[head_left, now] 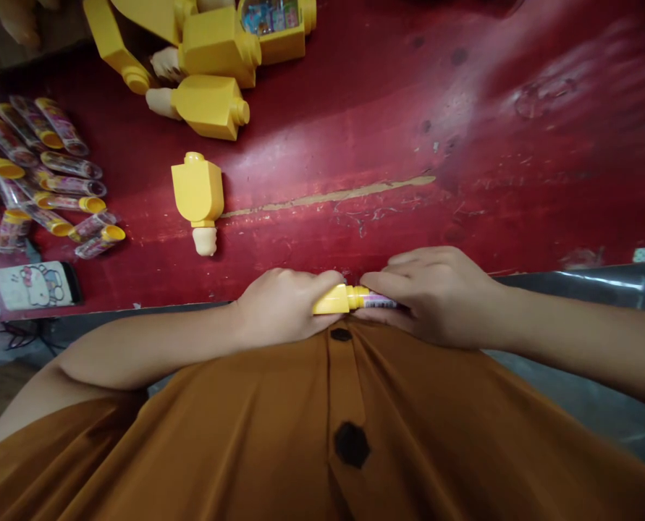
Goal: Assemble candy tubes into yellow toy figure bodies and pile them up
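Close to my body, at the table's front edge, my left hand (284, 305) is closed around a yellow plastic piece (331, 300), most of it hidden by the fingers. My right hand (436, 295) grips a clear tube with a printed label (379, 299). The tube's yellow collar meets the end of the yellow piece between my hands. Further back on the left stands or lies a yellow block-shaped toy part (198, 192) with a round knob at one end and a pale tip at the other, apart from both hands.
Several similar yellow parts (208, 107) lie piled at the back. Many labelled clear tubes with yellow collars (72, 184) are heaped at the left. A phone in a cartoon case (37, 284) lies near the front edge of the red table (322, 145). Part of another person's hand (18, 22) shows top left.
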A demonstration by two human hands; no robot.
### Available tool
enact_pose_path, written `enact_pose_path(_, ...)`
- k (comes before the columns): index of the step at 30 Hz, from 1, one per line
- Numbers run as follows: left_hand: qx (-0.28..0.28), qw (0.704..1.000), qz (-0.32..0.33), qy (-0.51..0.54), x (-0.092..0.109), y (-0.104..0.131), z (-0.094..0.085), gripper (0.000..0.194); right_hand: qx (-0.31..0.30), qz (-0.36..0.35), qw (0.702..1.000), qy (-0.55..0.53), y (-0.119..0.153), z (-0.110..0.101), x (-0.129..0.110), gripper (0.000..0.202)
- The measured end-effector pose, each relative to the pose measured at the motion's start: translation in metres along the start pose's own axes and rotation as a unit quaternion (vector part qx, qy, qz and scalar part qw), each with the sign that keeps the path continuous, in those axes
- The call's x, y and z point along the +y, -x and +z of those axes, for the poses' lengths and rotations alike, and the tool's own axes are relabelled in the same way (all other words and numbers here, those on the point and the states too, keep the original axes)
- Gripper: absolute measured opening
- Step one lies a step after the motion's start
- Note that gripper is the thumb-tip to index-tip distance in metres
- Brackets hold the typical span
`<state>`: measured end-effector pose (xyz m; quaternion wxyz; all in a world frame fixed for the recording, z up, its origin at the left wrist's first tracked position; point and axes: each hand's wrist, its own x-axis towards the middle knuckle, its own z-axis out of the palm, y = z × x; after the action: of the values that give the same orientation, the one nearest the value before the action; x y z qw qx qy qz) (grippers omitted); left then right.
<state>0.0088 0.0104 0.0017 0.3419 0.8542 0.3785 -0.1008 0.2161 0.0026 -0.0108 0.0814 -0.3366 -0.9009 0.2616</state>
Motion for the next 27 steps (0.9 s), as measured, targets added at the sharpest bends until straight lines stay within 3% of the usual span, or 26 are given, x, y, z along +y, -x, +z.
enact_pose_path(5,-0.045,0.995,0.042,-0.077,0.002,0.002,0.007,0.03,-0.013,-0.04,0.998,-0.04,0.001,0.009,0.0,0.036)
enact_pose_path(9,-0.083,0.993,0.054,-0.07,0.002,0.002,0.009,0.026,-0.045,-0.045,0.99,-0.126,0.0,0.017,0.0,0.034)
enact_pose_path(13,-0.085,0.995,0.025,-0.045,0.002,0.002,0.008,0.027,-0.07,0.016,0.965,-0.251,-0.005,0.018,0.001,0.034)
enact_pose_path(16,-0.083,0.996,-0.013,-0.018,0.001,-0.001,0.002,0.027,-0.162,0.111,0.919,-0.343,-0.015,0.008,0.003,0.039)
enact_pose_path(18,-0.072,0.997,-0.031,0.015,-0.003,-0.006,-0.007,0.029,-0.214,0.163,0.9,-0.343,-0.021,-0.002,0.006,0.041)
enact_pose_path(19,-0.066,0.997,-0.035,0.033,-0.006,-0.009,-0.014,0.029,-0.214,0.17,0.908,-0.317,-0.023,-0.007,0.007,0.04)
enact_pose_path(23,-0.031,0.998,-0.034,0.047,-0.015,-0.015,-0.034,0.031,-0.059,0.082,0.991,-0.086,-0.02,-0.015,0.012,0.034)
enact_pose_path(25,0.003,1.0,-0.02,0.01,-0.015,-0.015,-0.035,0.03,0.001,0.044,0.999,-0.014,-0.016,-0.013,0.011,0.035)
enact_pose_path(27,0.036,0.999,0.0,-0.033,-0.013,-0.014,-0.032,0.027,-0.007,0.053,0.998,-0.04,-0.014,-0.011,0.009,0.035)
